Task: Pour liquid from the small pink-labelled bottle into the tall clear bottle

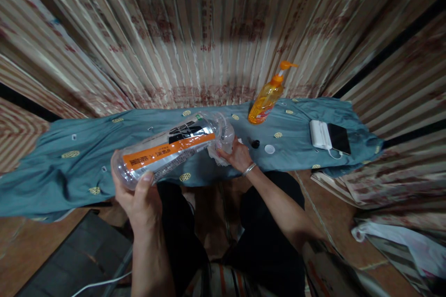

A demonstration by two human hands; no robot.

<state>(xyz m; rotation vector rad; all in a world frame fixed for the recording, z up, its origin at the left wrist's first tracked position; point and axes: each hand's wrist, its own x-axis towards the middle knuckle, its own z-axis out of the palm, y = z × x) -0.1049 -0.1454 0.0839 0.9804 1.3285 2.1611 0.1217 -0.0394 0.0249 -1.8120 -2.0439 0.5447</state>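
Curtains (pixel 195 32) back the cloth (pixel 87 134) where our left hand (pixel 139 202) grips a bottle (pixel 170 146) (labelled, no liquid visible) toward nine o'clock, our right hand (pixel 240 157) gripping tissue (pixel 218 157) at its neck.

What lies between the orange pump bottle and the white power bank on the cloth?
Only bare stretch of the patterned teal cloth lies between the orange pump bottle and the white power bank, as the head view shows.
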